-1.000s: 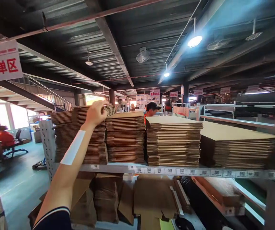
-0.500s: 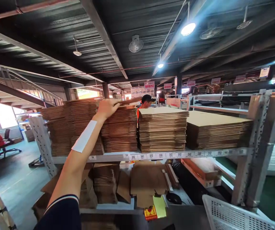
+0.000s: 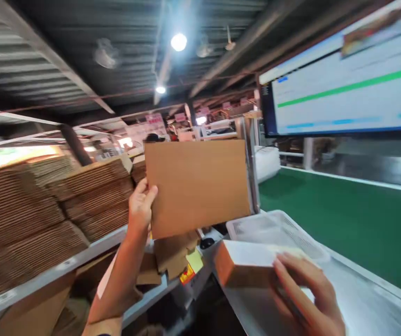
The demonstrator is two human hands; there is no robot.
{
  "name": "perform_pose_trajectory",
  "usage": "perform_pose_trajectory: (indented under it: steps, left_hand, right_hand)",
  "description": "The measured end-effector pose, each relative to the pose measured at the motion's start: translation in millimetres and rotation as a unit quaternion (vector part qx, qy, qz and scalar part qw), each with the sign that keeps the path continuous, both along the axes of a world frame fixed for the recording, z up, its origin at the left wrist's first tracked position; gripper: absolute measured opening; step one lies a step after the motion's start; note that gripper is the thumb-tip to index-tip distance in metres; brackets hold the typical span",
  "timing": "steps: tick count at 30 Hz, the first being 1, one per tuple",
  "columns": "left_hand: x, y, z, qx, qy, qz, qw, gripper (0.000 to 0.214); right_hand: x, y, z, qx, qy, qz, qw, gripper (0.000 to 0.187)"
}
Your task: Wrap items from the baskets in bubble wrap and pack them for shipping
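Observation:
My left hand [image 3: 141, 205] grips the left edge of a flat, folded cardboard box [image 3: 198, 184], thumb on its near face. The cardboard stands raised and nearly upright in front of me. At the lower right, my right hand [image 3: 308, 289] is closed around the right end of a block-like box [image 3: 247, 254] with a white top and brown sides. This box is over the grey metal table [image 3: 354, 284]; whether it rests there I cannot tell. Motion blurs the right hand, and part of its grip is hidden.
Stacks of flat cardboard boxes [image 3: 18, 224] fill the shelf on the left. A white plastic basket [image 3: 277, 226] is behind the white-topped box. A large monitor [image 3: 347, 93] hangs at upper right, above a green surface [image 3: 343, 210]. A person's dark cap [image 3: 154, 137] shows behind the cardboard.
My left hand has brought a flat cardboard box off the shelf stack and toward the right. The view has swung right; my right hand, the white-topped box and the monitor now appear.

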State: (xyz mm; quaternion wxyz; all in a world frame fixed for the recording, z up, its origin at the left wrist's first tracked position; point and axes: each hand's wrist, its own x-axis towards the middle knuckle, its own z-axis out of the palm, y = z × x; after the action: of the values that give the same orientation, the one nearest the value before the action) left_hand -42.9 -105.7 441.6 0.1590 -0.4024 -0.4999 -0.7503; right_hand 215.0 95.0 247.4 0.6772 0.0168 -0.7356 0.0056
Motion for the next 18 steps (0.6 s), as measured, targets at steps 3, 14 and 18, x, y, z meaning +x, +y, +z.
perform_pose_trajectory:
  steps: [3,14,18]
  left_hand:
    - [26.9,31.6,-69.0,-0.087,-0.121,-0.107,0.983,0.054]
    - [55.9,56.6,-173.1,-0.16,-0.206,-0.19,0.946,0.049]
    - [52.8,61.6,-190.2,-0.185,-0.216,-0.218,0.933,0.049]
  right_hand:
    - [19.6,-8.3,3.4,-0.023,-0.058,-0.066,0.996,0.07]
    - [94.1,-31.9,-26.8,-0.096,-0.227,-0.168,0.955,0.062]
    - [97.7,-44.3,-32.8,-0.113,-0.246,-0.208,0.94,0.061]
